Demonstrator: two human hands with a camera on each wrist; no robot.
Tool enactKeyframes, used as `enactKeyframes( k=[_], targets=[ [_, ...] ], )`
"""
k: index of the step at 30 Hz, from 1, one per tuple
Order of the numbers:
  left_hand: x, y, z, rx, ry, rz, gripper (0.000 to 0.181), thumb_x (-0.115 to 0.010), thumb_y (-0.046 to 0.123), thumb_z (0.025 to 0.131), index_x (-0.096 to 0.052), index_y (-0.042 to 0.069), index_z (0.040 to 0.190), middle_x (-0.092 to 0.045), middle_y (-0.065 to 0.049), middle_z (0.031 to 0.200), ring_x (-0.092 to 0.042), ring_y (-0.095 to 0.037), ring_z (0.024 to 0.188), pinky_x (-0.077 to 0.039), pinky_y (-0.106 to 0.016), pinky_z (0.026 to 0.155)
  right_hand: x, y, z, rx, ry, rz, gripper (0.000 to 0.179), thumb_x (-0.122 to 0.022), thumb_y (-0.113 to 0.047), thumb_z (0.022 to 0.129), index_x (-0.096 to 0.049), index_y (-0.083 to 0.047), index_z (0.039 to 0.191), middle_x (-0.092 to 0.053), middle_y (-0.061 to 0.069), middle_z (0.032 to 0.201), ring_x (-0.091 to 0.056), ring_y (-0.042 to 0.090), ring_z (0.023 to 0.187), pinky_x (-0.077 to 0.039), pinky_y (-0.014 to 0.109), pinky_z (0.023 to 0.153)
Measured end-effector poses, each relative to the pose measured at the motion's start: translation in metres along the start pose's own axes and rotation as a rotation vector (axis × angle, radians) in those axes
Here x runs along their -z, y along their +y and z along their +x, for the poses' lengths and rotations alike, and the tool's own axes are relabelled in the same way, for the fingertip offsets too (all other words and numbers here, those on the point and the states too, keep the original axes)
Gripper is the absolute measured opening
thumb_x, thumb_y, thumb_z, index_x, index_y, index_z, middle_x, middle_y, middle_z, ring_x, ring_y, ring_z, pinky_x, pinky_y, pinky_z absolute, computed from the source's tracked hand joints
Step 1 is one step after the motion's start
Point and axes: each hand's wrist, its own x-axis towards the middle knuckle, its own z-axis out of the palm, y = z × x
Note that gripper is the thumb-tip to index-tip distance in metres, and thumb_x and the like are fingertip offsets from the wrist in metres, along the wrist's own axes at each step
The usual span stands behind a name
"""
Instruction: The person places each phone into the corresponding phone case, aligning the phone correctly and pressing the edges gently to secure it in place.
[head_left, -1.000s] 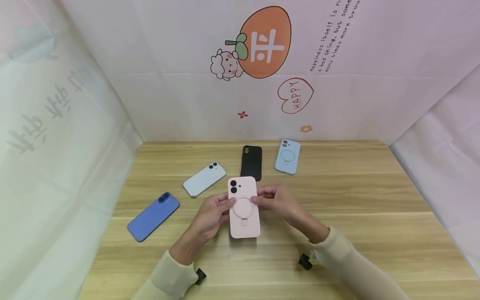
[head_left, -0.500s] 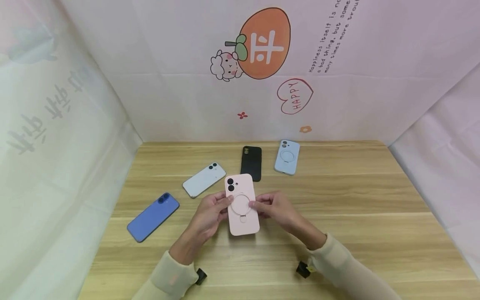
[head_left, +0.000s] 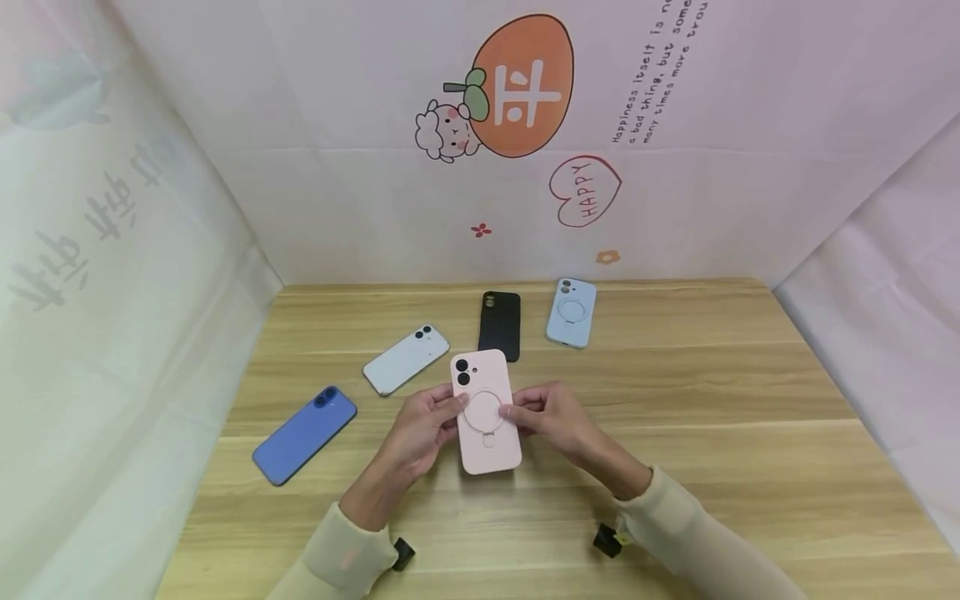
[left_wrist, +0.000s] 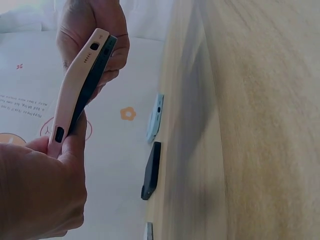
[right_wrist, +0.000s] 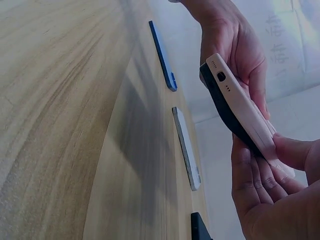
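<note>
Both hands hold a pink phone case [head_left: 489, 457] above the table, its back with a ring stand turned up. On its left edge my left hand [head_left: 422, 425] grips, thumb on the back and fingers beneath. My right hand [head_left: 558, 418] pinches the opposite edge, its thumb beside the ring. In the left wrist view a dark phone [left_wrist: 93, 80] lies against the inner side of the case. The right wrist view shows the dark phone's end [right_wrist: 211, 82] standing a little out of the case's rim; how far it is seated elsewhere is hidden.
A blue phone [head_left: 303, 437] and a white phone [head_left: 405, 361] lie at the left on the wooden table [head_left: 712, 375]. Behind the hands lie a black phone case [head_left: 500, 321] and a light blue cased phone [head_left: 572, 312]. White printed cloth [head_left: 337, 208] surrounds the table.
The pink case has tilted slightly, its camera end shifting left. My right hand has come down a little with it. Both hands keep their hold.
</note>
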Motion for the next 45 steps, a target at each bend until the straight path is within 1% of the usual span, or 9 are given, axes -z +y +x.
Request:
enactKeyframes(
  k=[5,9,14,18,23,28,34,40,45],
  targets=[
    [0.002,0.001,-0.001,0.01,-0.042,-0.002,0.043,-0.057,0.002,0.107,-0.051,-0.01,0.148,-0.068,-0.027,0.132,-0.073,-0.022,0.105,-0.063,-0.037,0.094,0.001,-0.002,-0.002,-0.004,-0.005,-0.017,0.024,-0.073,-0.01,0.101,-0.074,0.012,0.111,-0.08,0.019,0.097,-0.075,0.015,0.081,-0.067,0.038,0.078],
    [0.003,0.002,-0.001,0.007,-0.092,0.008,0.044,-0.056,-0.001,0.107,-0.048,-0.012,0.149,-0.067,-0.03,0.133,-0.073,-0.024,0.106,-0.063,-0.041,0.094,0.003,-0.003,-0.002,0.005,-0.04,-0.029,0.023,-0.072,-0.008,0.101,-0.074,0.013,0.111,-0.079,0.019,0.097,-0.075,0.015,0.082,-0.067,0.034,0.077],
    [0.004,0.003,-0.001,0.007,-0.106,0.022,0.048,-0.059,-0.002,0.105,-0.046,-0.013,0.15,-0.067,-0.03,0.134,-0.073,-0.024,0.108,-0.063,-0.04,0.094,0.007,-0.004,-0.001,0.036,-0.095,-0.041,0.021,-0.071,-0.006,0.101,-0.074,0.013,0.109,-0.079,0.019,0.095,-0.075,0.015,0.082,-0.067,0.035,0.077],
    [0.004,0.002,0.0,0.024,-0.121,0.048,0.044,-0.061,-0.003,0.104,-0.049,-0.016,0.144,-0.072,-0.027,0.124,-0.074,-0.024,0.105,-0.064,-0.039,0.091,0.01,-0.005,-0.001,0.065,-0.142,-0.091,0.017,-0.071,-0.006,0.101,-0.076,0.01,0.103,-0.079,0.016,0.089,-0.075,0.014,0.077,-0.067,0.039,0.074],
    [0.003,0.001,-0.001,0.038,-0.14,0.092,0.035,-0.063,-0.001,0.104,-0.054,-0.018,0.133,-0.077,-0.014,0.107,-0.075,-0.02,0.095,-0.066,-0.034,0.084,0.014,-0.009,-0.001,0.102,-0.207,-0.157,0.016,-0.072,-0.008,0.101,-0.078,0.006,0.096,-0.079,0.012,0.083,-0.074,0.015,0.073,-0.067,0.037,0.069],
    [0.002,0.001,-0.003,0.011,-0.118,0.063,0.035,-0.062,-0.001,0.104,-0.053,-0.017,0.134,-0.077,-0.015,0.108,-0.076,-0.02,0.095,-0.065,-0.035,0.086,0.015,-0.01,0.0,0.08,-0.198,-0.134,0.019,-0.072,-0.011,0.101,-0.078,0.007,0.103,-0.079,0.012,0.088,-0.074,0.015,0.076,-0.066,0.032,0.07],
    [0.001,0.003,-0.004,-0.012,-0.073,0.039,0.038,-0.063,0.0,0.104,-0.053,-0.016,0.136,-0.076,-0.019,0.112,-0.076,-0.022,0.098,-0.065,-0.036,0.089,0.014,-0.01,-0.002,0.036,-0.15,-0.084,0.025,-0.074,-0.012,0.1,-0.076,0.008,0.115,-0.08,0.015,0.096,-0.076,0.017,0.083,-0.067,0.034,0.075],
    [0.001,0.004,-0.004,-0.015,-0.052,0.02,0.039,-0.062,-0.001,0.104,-0.051,-0.017,0.138,-0.076,-0.017,0.109,-0.076,-0.02,0.097,-0.065,-0.035,0.087,0.015,-0.01,-0.005,0.025,-0.133,-0.091,0.028,-0.076,-0.013,0.099,-0.075,0.008,0.117,-0.08,0.015,0.099,-0.076,0.016,0.084,-0.066,0.031,0.076],
    [0.0,0.007,-0.004,-0.029,-0.03,-0.011,0.039,-0.061,-0.003,0.104,-0.05,-0.018,0.138,-0.076,-0.013,0.106,-0.075,-0.018,0.094,-0.065,-0.032,0.085,0.014,-0.008,-0.009,0.027,-0.137,-0.078,0.026,-0.077,-0.014,0.098,-0.077,0.007,0.113,-0.081,0.014,0.095,-0.076,0.014,0.084,-0.066,0.03,0.075]
  ],
)
